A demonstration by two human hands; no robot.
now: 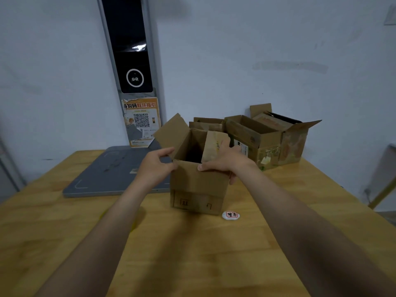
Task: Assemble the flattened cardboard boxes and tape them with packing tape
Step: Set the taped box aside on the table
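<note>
Box (197, 189) stands upright and open-topped in the middle of the wooden worktop (192, 254). Its left flap is raised outward and its right flap stands nearly upright. A tall dark panel (130, 50) runs up the wall behind. A flat grey slab (113, 170) lies on the worktop to the left, and the box's left side overlaps the slab's near right corner. A cluster of open back boxes (267, 138) sits at the far right of the worktop, behind the box. An orange poster (142, 123) with a QR code hangs below the panel. The left grip (155, 166) pinches the box's near left corner between thumb and curled fingers. The right grip (225, 161) holds the right wall, with the thumb along the near rim and the fingers over the right flap. A small white tag (231, 215) with red print lies just beside the box's near right corner.
</note>
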